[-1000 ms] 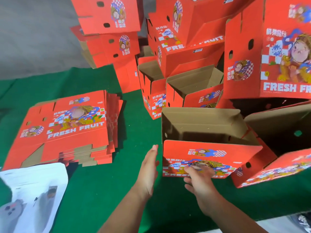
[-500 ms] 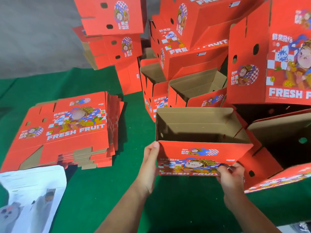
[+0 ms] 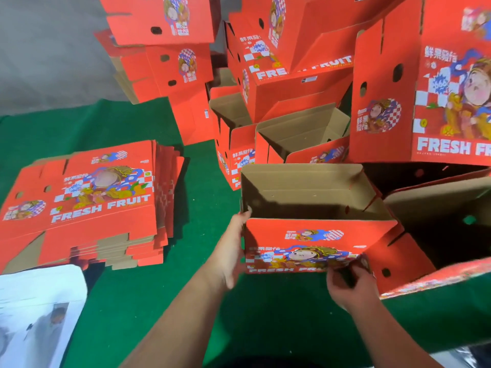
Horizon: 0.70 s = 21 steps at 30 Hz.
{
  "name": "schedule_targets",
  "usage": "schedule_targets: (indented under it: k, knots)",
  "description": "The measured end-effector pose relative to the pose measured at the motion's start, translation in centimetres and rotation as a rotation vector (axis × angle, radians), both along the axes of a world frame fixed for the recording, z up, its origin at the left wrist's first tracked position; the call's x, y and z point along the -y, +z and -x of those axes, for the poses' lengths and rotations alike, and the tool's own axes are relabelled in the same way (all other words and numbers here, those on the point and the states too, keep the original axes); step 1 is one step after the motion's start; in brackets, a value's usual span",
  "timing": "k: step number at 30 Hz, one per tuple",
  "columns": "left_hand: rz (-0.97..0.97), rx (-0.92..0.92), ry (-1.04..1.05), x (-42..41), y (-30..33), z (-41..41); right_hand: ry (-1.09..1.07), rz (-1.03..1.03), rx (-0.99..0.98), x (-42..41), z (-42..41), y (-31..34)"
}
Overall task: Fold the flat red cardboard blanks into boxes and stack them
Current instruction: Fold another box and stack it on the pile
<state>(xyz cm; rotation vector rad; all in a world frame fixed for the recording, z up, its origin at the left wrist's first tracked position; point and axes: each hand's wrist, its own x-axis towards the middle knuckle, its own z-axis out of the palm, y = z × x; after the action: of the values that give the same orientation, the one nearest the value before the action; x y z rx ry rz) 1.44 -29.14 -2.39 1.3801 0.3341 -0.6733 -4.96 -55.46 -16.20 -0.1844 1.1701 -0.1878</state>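
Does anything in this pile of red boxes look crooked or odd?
Yes. The folded boxes at the back sit tilted and jumbled, not squarely stacked, and one big box leans over the open box. The flat blanks are slightly fanned.

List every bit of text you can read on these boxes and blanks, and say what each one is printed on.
"FRESH FRUIT": top flat blank of the stack on the left.
"FRESH FR", cut off by the frame edge: tall folded box at the right.
"FRESH FRUIT", motion-blurred: open box held by both hands.
"FRE...", "...RUIT", partly hidden: tilted box at the back.
Chinese characters on every box: too blurred to transcribe.
Small logos and the white sheet's print: unreadable.
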Motion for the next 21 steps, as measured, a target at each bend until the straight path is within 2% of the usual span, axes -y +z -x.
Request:
schedule_targets:
  k: [3, 8, 11, 16, 18, 21]
  knots:
    - [-0.04, 0.056, 0.047, 0.7, -0.1, -0.3, -0.073, -0.016, -0.022, -0.4, -0.2, -0.4]
    - [0.001, 0.02, 0.223, 0.2, -0.6, -0.5, -0.133, 0.053, 0.027, 0.2, -0.1, -1.5]
    - [0.02, 0.052, 0.146, 0.0, -0.8, 0.3, -0.186, 0.039, 0.06, 0.6, -0.1, -1.6]
    - [0.168, 0.112, 0.048, -0.3, -1.6, 0.8, -0.222, 0.036, 0.137, 1.1, 1.4, -2.1]
    - [0.159, 0.133, 0.025, -0.5, -1.0, 0.6, -0.208, 0.021, 0.17, 1.5, 1.9, -2.2]
    - [0.04, 0.128, -0.004, -0.2, 0.6, 0.2, -0.215, -0.012, 0.242, 1.3, 2.6, -1.7]
